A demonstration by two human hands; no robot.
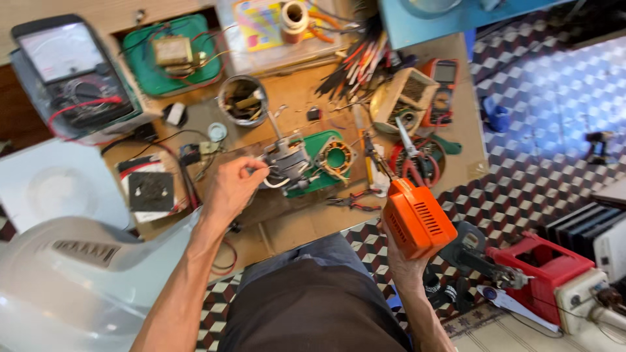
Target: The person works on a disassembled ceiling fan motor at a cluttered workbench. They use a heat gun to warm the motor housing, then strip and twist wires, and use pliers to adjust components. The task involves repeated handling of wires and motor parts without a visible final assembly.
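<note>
I am observing the left hand (229, 188) closing its grip on a wire at the left end of the small motor assembly (290, 163), which is lying on the cluttered wooden surface (306, 225) against a green stator frame (331, 160). The right hand (403, 257) is gripping an orange soldering gun (417, 218) below and to the right of the motor, off the surface's front edge, its tip (375, 156) reaching up-left toward it. The motor's long axis is running left to right, and the left hand is the nearer.
</note>
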